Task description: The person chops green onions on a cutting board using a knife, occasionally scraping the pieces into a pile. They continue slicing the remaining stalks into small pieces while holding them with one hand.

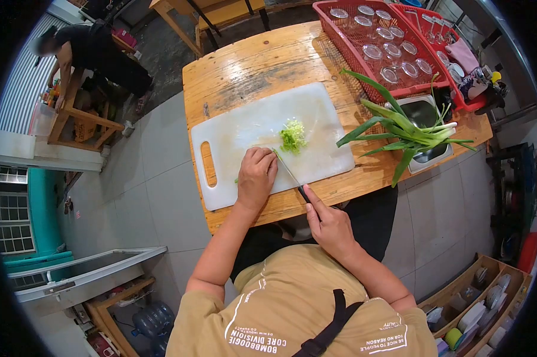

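Note:
My right hand (331, 226) is closed round the black handle of a knife (290, 174). The blade points up and left over the white cutting board (262, 119), its tip close to the fingers of my left hand (256, 178). That hand is closed with curled fingers on a green onion stalk, mostly hidden, with a bit of green showing at the fingertips and beside the palm. Right of the blade tip lies a small pile of chopped green onion (293, 136) on the board.
Whole green onions (408, 131) lie across a metal container (423, 111) on the wooden table (245, 65), right of the board. Behind them stands a red crate (352, 44) of upturned glasses, with a second red basket (476, 105) beside it. A person (99, 53) bends over at the far left.

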### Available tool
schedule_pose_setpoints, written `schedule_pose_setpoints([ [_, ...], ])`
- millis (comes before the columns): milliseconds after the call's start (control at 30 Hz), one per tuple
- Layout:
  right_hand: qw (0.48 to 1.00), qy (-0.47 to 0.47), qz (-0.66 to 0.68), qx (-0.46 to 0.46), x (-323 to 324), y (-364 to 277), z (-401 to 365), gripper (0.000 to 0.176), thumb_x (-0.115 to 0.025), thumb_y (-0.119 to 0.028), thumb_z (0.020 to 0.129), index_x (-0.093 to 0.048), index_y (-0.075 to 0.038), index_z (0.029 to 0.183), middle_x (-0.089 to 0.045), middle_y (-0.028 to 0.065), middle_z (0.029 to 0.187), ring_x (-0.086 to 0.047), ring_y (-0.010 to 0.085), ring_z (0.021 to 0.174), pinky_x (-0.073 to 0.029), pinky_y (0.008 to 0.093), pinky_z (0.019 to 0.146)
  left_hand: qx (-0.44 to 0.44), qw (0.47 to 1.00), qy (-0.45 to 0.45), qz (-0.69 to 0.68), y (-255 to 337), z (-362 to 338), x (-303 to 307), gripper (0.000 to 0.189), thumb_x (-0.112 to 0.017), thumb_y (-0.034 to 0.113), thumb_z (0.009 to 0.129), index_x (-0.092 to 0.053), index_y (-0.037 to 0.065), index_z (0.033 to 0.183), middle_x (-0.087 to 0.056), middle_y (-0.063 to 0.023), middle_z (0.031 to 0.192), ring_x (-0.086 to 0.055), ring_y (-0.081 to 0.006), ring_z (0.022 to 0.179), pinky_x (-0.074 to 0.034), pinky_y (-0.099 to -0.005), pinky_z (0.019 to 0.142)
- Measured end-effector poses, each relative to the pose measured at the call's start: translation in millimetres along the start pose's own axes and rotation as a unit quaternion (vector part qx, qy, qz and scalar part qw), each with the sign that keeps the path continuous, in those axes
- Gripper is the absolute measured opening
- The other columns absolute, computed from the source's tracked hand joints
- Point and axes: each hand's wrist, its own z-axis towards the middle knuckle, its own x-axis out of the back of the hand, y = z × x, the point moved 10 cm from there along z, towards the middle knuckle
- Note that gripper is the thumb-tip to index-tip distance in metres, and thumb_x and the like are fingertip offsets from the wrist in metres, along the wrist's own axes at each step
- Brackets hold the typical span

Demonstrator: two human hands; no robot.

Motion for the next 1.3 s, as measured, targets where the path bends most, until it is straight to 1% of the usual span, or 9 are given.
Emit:
schedule_pose_setpoints([
  [200, 1.0, -0.012, 0.012, -0.013, 2, 0, 4, 0.05, -0.065, -0.022, 0.111, -0.061, -0.018, 0.16, -0.072, 0.0195, 0.073, -0.072, 0.0395, 0.064, -0.057, 0.0501, 0.061, -0.002, 1.0, -0.006, -0.003, -1, 1, -1, 0.013, -0.079, 0.0, 0.091, -0.078, -0.002, 0.104, -0.075, -0.0121, 0.111, -0.068, -0.0353, 0.115, -0.058, -0.0449, 0.102],
  [300, 0.999, -0.031, -0.001, -0.025, 2, 1, 8, 0.049, -0.065, -0.022, 0.111, -0.062, -0.018, 0.16, -0.07, 0.0195, 0.07, -0.072, 0.0403, 0.063, -0.057, 0.0506, 0.061, -0.004, 1.0, 0.01, -0.002, 2, 3, 3, 0.012, -0.08, -0.003, 0.09, -0.079, -0.004, 0.102, -0.077, -0.0136, 0.108, -0.07, -0.0358, 0.11, -0.059, -0.0444, 0.097],
  [367, 1.0, -0.008, 0.01, -0.017, 2, 2, 9, 0.048, -0.065, -0.022, 0.112, -0.063, -0.02, 0.16, -0.066, 0.0217, 0.069, -0.068, 0.0407, 0.061, -0.055, 0.0478, 0.061, -0.005, 1.0, 0.005, 0.002, 3, 2, 1, 0.012, -0.08, -0.003, 0.09, -0.079, -0.004, 0.102, -0.076, -0.0138, 0.108, -0.07, -0.0364, 0.111, -0.059, -0.0447, 0.098],
  [500, 1.0, -0.013, -0.01, -0.018, -7, 5, 14, 0.049, -0.066, -0.022, 0.111, -0.063, -0.021, 0.16, -0.066, 0.021, 0.069, -0.069, 0.0411, 0.062, -0.055, 0.0482, 0.062, -0.004, 1.0, 0.002, 0.003, 3, 2, 1, 0.012, -0.08, -0.003, 0.09, -0.078, -0.004, 0.102, -0.076, -0.014, 0.108, -0.07, -0.0369, 0.111, -0.059, -0.045, 0.099],
  [567, 0.999, 0.004, -0.034, 0.002, -4, 3, 9, 0.048, -0.066, -0.023, 0.11, -0.064, -0.019, 0.158, -0.071, 0.018, 0.069, -0.07, 0.038, 0.058, -0.057, 0.0498, 0.058, -0.002, 1.0, 0.0, 0.0, 2, 2, 1, 0.013, -0.08, -0.003, 0.09, -0.079, -0.004, 0.102, -0.076, -0.0142, 0.109, -0.069, -0.0373, 0.112, -0.058, -0.0452, 0.099],
  [867, 0.991, 0.032, -0.112, 0.064, -14, -6, 14, 0.056, -0.068, -0.022, 0.109, -0.058, -0.018, 0.164, -0.068, 0.0119, 0.07, -0.069, 0.0317, 0.06, -0.056, 0.0467, 0.056, 0.002, 1.0, 0.016, -0.012, 1, 1, 3, 0.013, -0.081, -0.003, 0.089, -0.079, -0.003, 0.102, -0.077, -0.0137, 0.107, -0.07, -0.0362, 0.11, -0.059, -0.045, 0.098],
  [1100, 0.999, 0.026, -0.03, 0.017, 3, 4, 4, 0.052, -0.066, -0.022, 0.11, -0.06, -0.019, 0.162, -0.07, 0.0159, 0.072, -0.071, 0.0371, 0.061, -0.057, 0.0497, 0.059, 0.003, 1.0, 0.024, -0.01, 0, -1, 2, 0.011, -0.081, -0.003, 0.09, -0.079, -0.003, 0.101, -0.077, -0.0136, 0.107, -0.071, -0.0351, 0.11, -0.059, -0.0442, 0.097],
  [1167, 1.0, 0.009, -0.001, -0.001, 1, 4, 3, 0.051, -0.066, -0.023, 0.111, -0.06, -0.018, 0.162, -0.071, 0.0183, 0.073, -0.071, 0.0397, 0.063, -0.056, 0.0505, 0.06, 0.012, 1.0, 0.017, -0.018, -3, -2, -1, 0.012, -0.08, -0.003, 0.09, -0.078, -0.003, 0.102, -0.076, -0.0133, 0.108, -0.069, -0.0355, 0.114, -0.058, -0.045, 0.101],
  [1300, 1.0, 0.004, 0.021, 0.0, -2, 4, 1, 0.05, -0.066, -0.023, 0.111, -0.061, -0.018, 0.16, -0.07, 0.0193, 0.073, -0.071, 0.0397, 0.063, -0.056, 0.0504, 0.059, 0.013, 1.0, 0.011, -0.017, -1, -1, 1, 0.013, -0.08, -0.003, 0.09, -0.078, -0.003, 0.103, -0.076, -0.0135, 0.108, -0.069, -0.0355, 0.114, -0.058, -0.045, 0.102],
])
